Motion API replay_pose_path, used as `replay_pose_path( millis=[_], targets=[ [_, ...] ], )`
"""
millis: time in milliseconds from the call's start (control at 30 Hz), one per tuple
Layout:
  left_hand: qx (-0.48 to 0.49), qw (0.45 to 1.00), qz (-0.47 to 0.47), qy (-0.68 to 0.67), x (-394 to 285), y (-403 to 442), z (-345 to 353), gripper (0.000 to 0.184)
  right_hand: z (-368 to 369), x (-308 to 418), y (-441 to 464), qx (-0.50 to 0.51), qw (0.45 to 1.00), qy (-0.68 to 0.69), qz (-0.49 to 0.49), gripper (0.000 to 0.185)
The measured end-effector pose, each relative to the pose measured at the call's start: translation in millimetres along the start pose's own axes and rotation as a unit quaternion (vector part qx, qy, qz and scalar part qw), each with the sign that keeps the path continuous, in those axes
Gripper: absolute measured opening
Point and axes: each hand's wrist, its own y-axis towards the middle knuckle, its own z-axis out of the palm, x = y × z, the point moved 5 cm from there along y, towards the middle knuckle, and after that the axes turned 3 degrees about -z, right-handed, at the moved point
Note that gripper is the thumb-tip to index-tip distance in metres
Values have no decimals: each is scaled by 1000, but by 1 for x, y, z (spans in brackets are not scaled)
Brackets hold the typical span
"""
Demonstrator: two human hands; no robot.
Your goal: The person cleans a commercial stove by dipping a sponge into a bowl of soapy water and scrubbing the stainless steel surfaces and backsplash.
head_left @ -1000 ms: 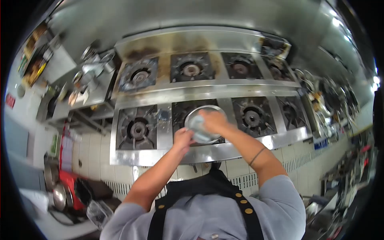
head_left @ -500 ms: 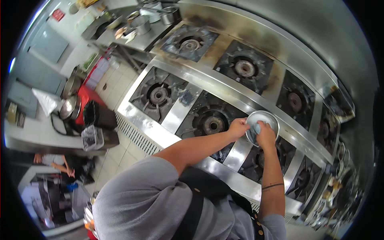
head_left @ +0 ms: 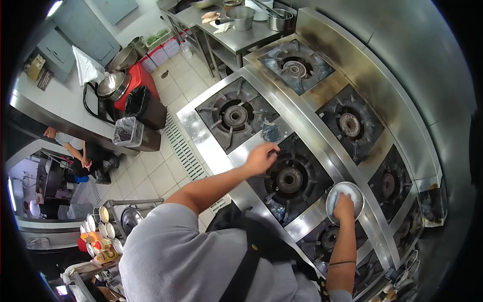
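Observation:
My right hand [head_left: 344, 207] reaches down inside a round metal bowl [head_left: 359, 197] with pale, whitish contents. Its fingers are bunched together and partly hidden, so what they grip cannot be made out. The bowl is at the raised steel ledge between the two rows of burners. My left hand [head_left: 260, 159] hovers over the left edge of a front burner [head_left: 289, 179], apart from the bowl. A gap shows between its thumb and loosely bent fingers, and nothing is in it. Just beyond that hand, a dark bluish-grey pad or cloth [head_left: 271, 131] lies on the steel strip between two burners.
More burners, such as the back one [head_left: 349, 124], stand along the steel wall. A saucepan [head_left: 240, 18] is on the far table. Bins, one lined bin [head_left: 130, 132] among them, stand left across the drain grate [head_left: 183, 146]. A seated person [head_left: 80, 151] is at far left.
My left hand has let go of the bowl's rim and moved left towards the dark pad. My right hand stays in the bowl. The view has turned and shifted left.

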Motion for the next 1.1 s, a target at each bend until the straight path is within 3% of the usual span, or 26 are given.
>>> replay_pose_path(
  millis=[67,167,267,333,367,400,467,533,600,633,700,733,800,833,1000,1033,1067,1100],
  targets=[
    [-62,998,30,12,13,17,-35,22,-13,13,-6,-28,999,3,-22,47],
    [-133,990,-34,-30,20,52,-98,22,-11,13,-1,-13,1000,-21,-7,46],
    [-222,974,-41,13,55,105,-167,25,-14,11,0,1,1000,-26,8,47],
    [-201,969,-143,4,97,160,-222,25,-29,16,-7,-22,999,-16,45,49],
    [-210,966,-150,23,96,188,-257,24,-34,14,-11,-32,997,-5,64,53],
    [-256,960,-64,87,118,229,-291,22,-35,11,-12,-42,996,8,83,57],
    [-291,944,-66,141,150,300,-351,21,-24,-11,-17,-123,987,52,86,60],
    [-297,937,-70,172,184,362,-389,22,-27,-6,-33,-243,947,62,200,56],
    [-269,926,-99,247,221,416,-408,24,-23,-14,-39,-238,931,97,260,73],
    [-229,930,-111,267,235,438,-411,26,-11,-22,-39,-238,930,93,266,73],
    [-207,937,-102,262,266,483,-410,28,5,-42,-55,-390,849,79,347,68],
    [-189,942,-93,261,277,502,-405,30,2,-36,-62,-390,845,73,358,68],
    [-157,957,-75,231,291,541,-394,36,0,-33,-74,-421,790,236,378,65],
    [-144,958,-101,227,299,558,-391,39,-5,-35,-82,-415,806,156,393,61],
    [-54,962,-158,216,321,606,-382,49,-23,-29,-101,-415,781,144,445,57],
    [-77,958,-168,218,309,601,-383,46,-19,-39,-109,-380,810,71,442,65],
    [-77,960,-168,212,318,610,-383,46,-12,-55,-119,-340,834,-3,436,86],
    [-90,954,-159,239,333,618,-387,43,9,-91,-127,-268,828,-63,489,93]
  ],
)
